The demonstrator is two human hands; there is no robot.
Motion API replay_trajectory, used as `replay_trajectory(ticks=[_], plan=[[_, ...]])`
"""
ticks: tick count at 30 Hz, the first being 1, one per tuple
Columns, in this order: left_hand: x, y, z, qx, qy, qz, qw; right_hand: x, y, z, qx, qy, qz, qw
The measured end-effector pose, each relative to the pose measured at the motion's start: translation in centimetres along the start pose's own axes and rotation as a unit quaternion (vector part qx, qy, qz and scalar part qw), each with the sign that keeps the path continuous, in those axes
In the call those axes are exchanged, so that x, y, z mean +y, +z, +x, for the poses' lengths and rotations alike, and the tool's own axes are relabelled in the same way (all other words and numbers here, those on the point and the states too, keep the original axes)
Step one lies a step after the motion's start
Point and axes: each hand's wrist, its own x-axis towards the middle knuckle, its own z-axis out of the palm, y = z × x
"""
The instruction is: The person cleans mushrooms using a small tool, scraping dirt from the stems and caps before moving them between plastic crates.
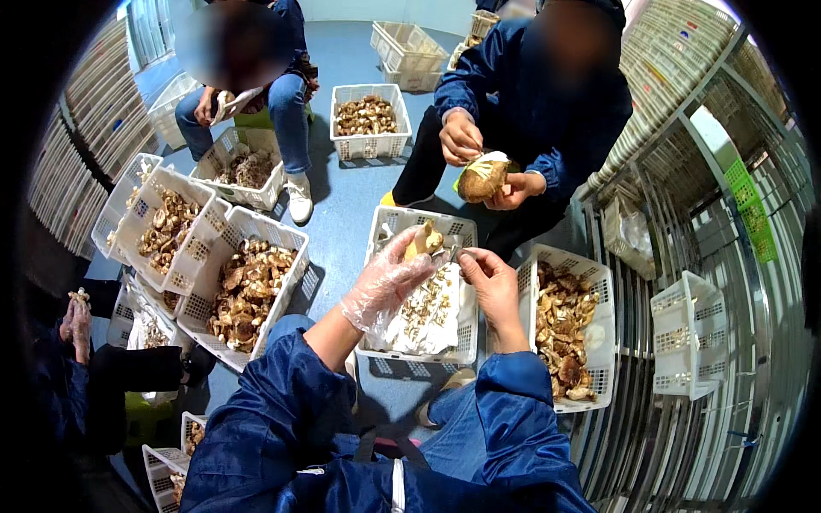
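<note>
My left hand (389,278), in a clear plastic glove, grips a pale yellow-brown mushroom (425,242) with its fingers closed round it. My right hand (493,286) is bare and pinches a small knife (456,254), whose thin blade points toward the mushroom. Most of the knife's handle is hidden by the fingers. Both hands are above a white perforated crate (466,339) lined with white cloth or paper, where many small pale trimmings (419,315) lie scattered. To the right of my right hand stands a white crate (605,346) of brown mushrooms (564,342).
Facing me, a co-worker's hands (510,190) hold a large brown mushroom (481,178). Crates of mushrooms (244,295) crowd the left side, with another crate (369,147) farther back. Seated people are at upper left and left. Metal racks (718,256) line the right.
</note>
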Motion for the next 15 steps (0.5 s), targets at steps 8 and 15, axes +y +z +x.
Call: replay_trajectory(ticks=[8,15], plan=[[0.4,1.1,0.7,0.019,0.008,0.07,0.997,-0.2,0.3,0.0,-0.005,-0.018,0.028,0.999],[-0.9,0.5,1.5,-0.016,0.014,0.11,0.994,0.4,0.3,-0.2,-0.019,-0.024,-0.012,0.999]])
